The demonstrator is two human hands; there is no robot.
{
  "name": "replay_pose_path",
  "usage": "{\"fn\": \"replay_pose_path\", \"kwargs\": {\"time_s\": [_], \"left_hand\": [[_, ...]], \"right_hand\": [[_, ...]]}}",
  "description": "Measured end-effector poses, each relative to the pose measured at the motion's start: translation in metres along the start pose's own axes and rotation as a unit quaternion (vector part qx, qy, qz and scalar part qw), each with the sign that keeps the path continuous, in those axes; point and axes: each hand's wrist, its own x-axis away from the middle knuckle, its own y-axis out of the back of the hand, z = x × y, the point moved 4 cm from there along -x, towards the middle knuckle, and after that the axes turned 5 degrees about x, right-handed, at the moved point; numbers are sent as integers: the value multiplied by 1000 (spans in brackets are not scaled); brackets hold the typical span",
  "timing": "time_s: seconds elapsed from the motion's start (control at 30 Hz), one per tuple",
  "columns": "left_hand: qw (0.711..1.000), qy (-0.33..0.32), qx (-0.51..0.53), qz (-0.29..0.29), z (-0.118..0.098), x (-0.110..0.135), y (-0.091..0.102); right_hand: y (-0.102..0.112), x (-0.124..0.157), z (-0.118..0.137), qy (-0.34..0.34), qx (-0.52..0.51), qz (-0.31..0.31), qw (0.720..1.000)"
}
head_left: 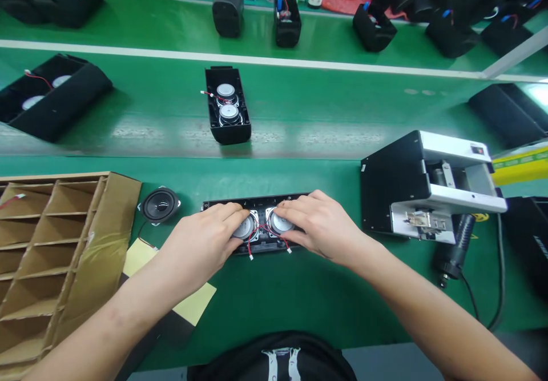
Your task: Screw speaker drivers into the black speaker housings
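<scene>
A long black speaker housing (262,248) lies open side up on the green bench in front of me. Two round speaker drivers with silver backs sit side by side in it. My left hand (217,229) has its fingers curled around the left speaker driver (245,228). Around the right speaker driver (280,223) the thumb and fingers of my right hand (314,221) are closed. Red wires with white plugs (251,257) hang over the housing's near edge. The undersides of both drivers are hidden.
A loose speaker driver (160,204) lies beside a divided cardboard box (96,255) on the left. Yellow paper (196,304) is under my left forearm. A black-and-white machine (394,181) and an electric screwdriver (458,249) are at right. Beyond stands another open housing (229,133).
</scene>
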Motion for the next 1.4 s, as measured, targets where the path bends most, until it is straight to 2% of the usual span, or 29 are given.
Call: {"fn": "replay_pose_path", "kwargs": {"time_s": [0.17, 0.4, 0.53, 0.83, 1.03, 1.23, 1.4], "left_hand": [[1000, -5, -16, 1, -2, -2, -2], [1000, -8, -11, -10, -5, 0, -2], [1000, 15, 6, -14, -3, 1, -3], [999, 17, 30, -15, 1, 1, -6], [1000, 4, 1, -23, -2, 1, -7], [999, 14, 33, -29, -3, 3, -6], [1000, 5, 9, -27, -4, 3, -6]], "right_hand": [[4, 5, 1, -7, -18, -9, 1000], [6, 3, 2, -7, -4, 30, 1000], [5, 5, -1, -5, -27, 14, 1000], [4, 9, -2, -5, -36, 5, 999], [3, 9, -3, -4, -35, -14, 999], [4, 10, -1, -8, -31, -6, 999], [4, 9, 1, -9, -33, -12, 999]]}}
